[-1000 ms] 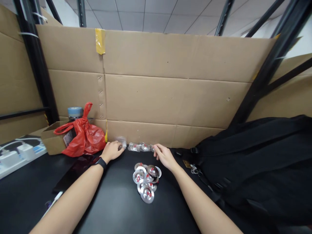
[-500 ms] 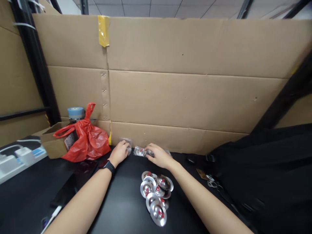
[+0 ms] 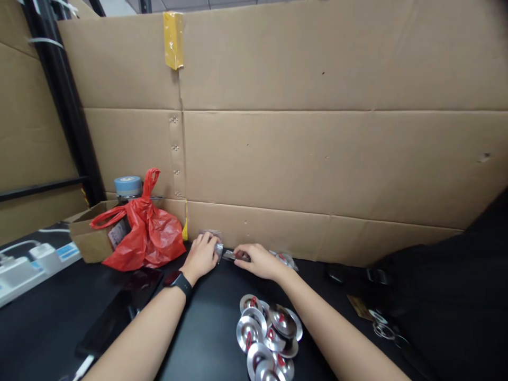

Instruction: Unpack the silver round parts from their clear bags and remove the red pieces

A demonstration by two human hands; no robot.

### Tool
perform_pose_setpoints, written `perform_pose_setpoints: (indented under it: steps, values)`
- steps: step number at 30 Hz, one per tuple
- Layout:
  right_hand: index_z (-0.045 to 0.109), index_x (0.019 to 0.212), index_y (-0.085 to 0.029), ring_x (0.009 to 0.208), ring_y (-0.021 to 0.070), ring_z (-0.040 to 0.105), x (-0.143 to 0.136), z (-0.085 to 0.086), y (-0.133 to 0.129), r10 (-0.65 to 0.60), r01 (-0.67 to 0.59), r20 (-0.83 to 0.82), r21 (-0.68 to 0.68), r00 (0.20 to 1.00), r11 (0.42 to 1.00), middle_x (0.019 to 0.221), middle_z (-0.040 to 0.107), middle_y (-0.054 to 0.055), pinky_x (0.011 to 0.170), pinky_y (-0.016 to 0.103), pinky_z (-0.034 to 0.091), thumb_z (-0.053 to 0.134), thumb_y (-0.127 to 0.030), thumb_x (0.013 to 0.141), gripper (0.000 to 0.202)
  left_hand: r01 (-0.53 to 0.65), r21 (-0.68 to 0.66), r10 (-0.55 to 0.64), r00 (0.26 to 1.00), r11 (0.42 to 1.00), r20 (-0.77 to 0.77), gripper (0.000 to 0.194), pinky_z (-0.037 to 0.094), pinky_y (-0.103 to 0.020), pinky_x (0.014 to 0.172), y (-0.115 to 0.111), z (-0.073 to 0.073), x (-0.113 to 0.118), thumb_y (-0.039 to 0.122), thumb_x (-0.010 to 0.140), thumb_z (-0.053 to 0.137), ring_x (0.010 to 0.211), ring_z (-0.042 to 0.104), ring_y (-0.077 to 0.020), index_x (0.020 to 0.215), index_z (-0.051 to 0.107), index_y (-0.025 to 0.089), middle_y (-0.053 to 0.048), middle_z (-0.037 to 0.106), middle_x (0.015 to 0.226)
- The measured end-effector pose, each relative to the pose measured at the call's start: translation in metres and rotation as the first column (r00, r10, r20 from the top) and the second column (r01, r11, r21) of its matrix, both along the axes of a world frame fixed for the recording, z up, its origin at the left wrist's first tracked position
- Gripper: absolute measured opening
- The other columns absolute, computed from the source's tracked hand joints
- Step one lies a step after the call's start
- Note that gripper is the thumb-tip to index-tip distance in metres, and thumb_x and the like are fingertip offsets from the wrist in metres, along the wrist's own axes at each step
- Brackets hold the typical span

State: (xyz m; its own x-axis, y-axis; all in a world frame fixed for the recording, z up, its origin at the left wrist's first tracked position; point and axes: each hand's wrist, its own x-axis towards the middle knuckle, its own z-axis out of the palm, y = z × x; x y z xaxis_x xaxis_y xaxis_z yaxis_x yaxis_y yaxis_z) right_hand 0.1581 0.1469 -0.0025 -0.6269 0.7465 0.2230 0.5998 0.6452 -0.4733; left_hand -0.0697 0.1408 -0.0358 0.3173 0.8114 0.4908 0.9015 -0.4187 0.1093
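My left hand, a dark watch on its wrist, is closed with fingers curled over a clear plastic packet by the cardboard wall. Just to its right, my right hand pinches another clear packet with something shiny inside; the fingers partly hide it. Behind the right wrist lies a further clear packet with silvery and red contents. Between my forearms sits a loose pile of shiny domed metal discs, like small hand cymbals, with red marks or cords at their centres. The frame's bottom edge cuts the pile off.
A tall cardboard wall closes off the back of the black table. On the left are a red plastic bag, a cardboard box, a white power strip and a dark tablet. Keys lie at right.
The camera view has shifted, so the pile sits lower and further right. My right hand has tilted its packet and moved close to my left hand. The packet behind my right wrist shows more now.
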Motion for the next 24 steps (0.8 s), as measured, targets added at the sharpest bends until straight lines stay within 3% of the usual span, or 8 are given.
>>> perform_pose_setpoints:
  steps: [4,9,16,19,24]
  values:
    - [0.067,0.093,-0.018,0.079,0.0185,0.067,0.008,0.005,0.003,0.012,-0.028,-0.124,-0.127,0.992,0.992,0.085,0.073,0.006,0.075,0.028,0.049,0.065,-0.033,0.085,0.017,-0.032,0.006,0.032,0.999,0.999,-0.003,0.037,0.044,-0.038,0.092,-0.004,0.003,0.002,0.015,0.082,0.053,0.107,0.053,-0.0248,0.118,0.054,0.022,-0.010,0.053,0.122]
    - [0.063,0.083,-0.017,0.069,0.0158,0.064,0.017,0.007,0.006,0.039,-0.078,-0.166,-0.232,0.985,0.970,0.073,0.071,0.003,0.066,0.025,0.047,0.065,-0.038,0.085,0.021,-0.050,0.023,0.050,0.999,0.999,0.001,0.039,0.041,-0.040,0.094,-0.007,0.006,0.002,0.021,0.081,0.057,0.112,0.051,-0.0268,0.120,0.055,0.023,-0.010,0.052,0.125]
    - [0.062,0.084,-0.018,0.065,0.0145,0.061,0.023,0.009,0.008,-0.001,-0.009,-0.099,-0.099,0.995,0.995,0.071,0.069,0.001,0.064,0.024,0.043,0.055,-0.029,0.090,0.014,-0.065,0.034,0.065,0.998,0.997,0.004,0.044,0.038,-0.044,0.095,-0.009,0.007,0.003,0.034,0.077,0.064,0.119,0.045,-0.0320,0.120,0.057,0.024,-0.011,0.051,0.130]
    - [0.063,0.088,-0.019,0.066,0.0150,0.062,0.023,0.007,0.007,-0.043,0.041,-0.091,-0.024,0.995,0.999,0.073,0.069,0.001,0.066,0.025,0.044,0.058,-0.021,0.086,0.006,-0.078,0.039,0.078,0.997,0.996,0.007,0.043,0.037,-0.044,0.095,-0.011,0.007,0.003,0.036,0.076,0.065,0.121,0.044,-0.0328,0.117,0.058,0.025,-0.011,0.052,0.129]
    - [0.064,0.082,-0.018,0.068,0.0159,0.063,0.022,0.002,0.009,-0.049,0.040,-0.155,-0.062,0.987,0.997,0.070,0.068,0.001,0.065,0.024,0.046,0.067,-0.022,0.080,0.006,-0.107,0.045,0.107,0.994,0.993,0.007,0.029,0.036,-0.043,0.093,-0.010,0.007,0.003,0.032,0.080,0.062,0.116,0.047,-0.0303,0.107,0.061,0.024,-0.009,0.056,0.121]
